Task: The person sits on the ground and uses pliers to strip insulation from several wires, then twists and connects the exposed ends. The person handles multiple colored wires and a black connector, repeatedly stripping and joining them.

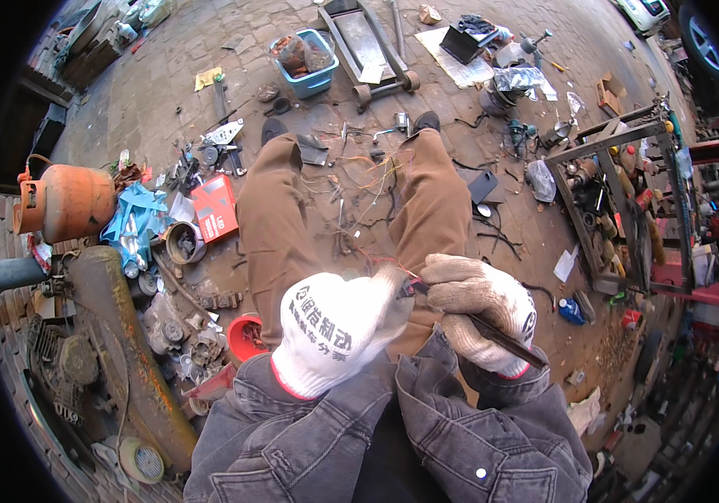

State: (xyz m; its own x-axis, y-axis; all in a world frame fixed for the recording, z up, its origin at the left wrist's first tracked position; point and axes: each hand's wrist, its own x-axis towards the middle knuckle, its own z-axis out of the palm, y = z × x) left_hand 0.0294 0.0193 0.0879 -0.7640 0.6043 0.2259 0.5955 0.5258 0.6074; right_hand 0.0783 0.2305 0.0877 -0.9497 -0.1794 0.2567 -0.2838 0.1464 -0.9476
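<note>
Both my hands wear white knitted gloves with soiled fingertips, close together over my lap. My left hand (338, 331) is closed, its fingertips pinching thin red wires (383, 260). My right hand (477, 314) is closed around a long dark strip or tool (510, 344), which angles down to the lower right; I cannot tell which. Its thumb and forefinger are beside a small dark piece (416, 287) where the wires meet my left fingertips. More loose coloured wires (364, 172) lie on the ground between my brown-trousered legs, near small metal parts.
An orange gas cylinder (79, 201), red box (215, 210), red bucket (244, 337) and rusty parts crowd the left. A blue bin (309, 80) and wheeled jack (359, 50) stand ahead. A metal frame (586, 218) with bottles and tools stands right. A car wheel (701, 50) shows top right.
</note>
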